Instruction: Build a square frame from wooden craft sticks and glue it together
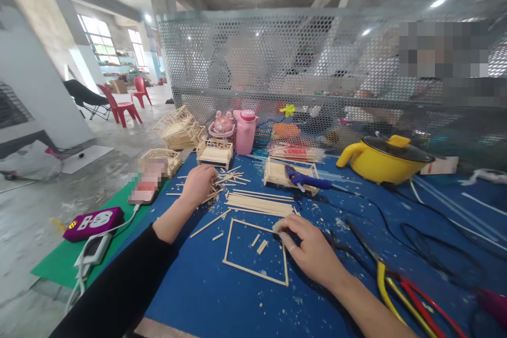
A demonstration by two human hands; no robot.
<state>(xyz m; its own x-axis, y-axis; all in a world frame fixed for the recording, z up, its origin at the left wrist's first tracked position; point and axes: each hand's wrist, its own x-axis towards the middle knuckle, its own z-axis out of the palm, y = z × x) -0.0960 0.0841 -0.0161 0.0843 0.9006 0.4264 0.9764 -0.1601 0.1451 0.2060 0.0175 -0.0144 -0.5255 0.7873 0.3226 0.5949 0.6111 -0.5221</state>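
My left hand reaches into a loose pile of short wooden sticks, its fingers curled down. What its fingertips hold, if anything, is hidden. My right hand pinches the far right corner of a rectangular stick frame lying flat on the blue table. Something whitish covers a fingertip of that hand, and a pale band circles a finger. Inside the frame lie a few short stick pieces. Just beyond it, long sticks rest side by side.
A blue glue gun leans on a small stick-built bed. Yellow-handled pliers and cables lie at right, near a yellow pot. More stick models, a pink bottle and a perforated metal screen stand behind. A phone is at left.
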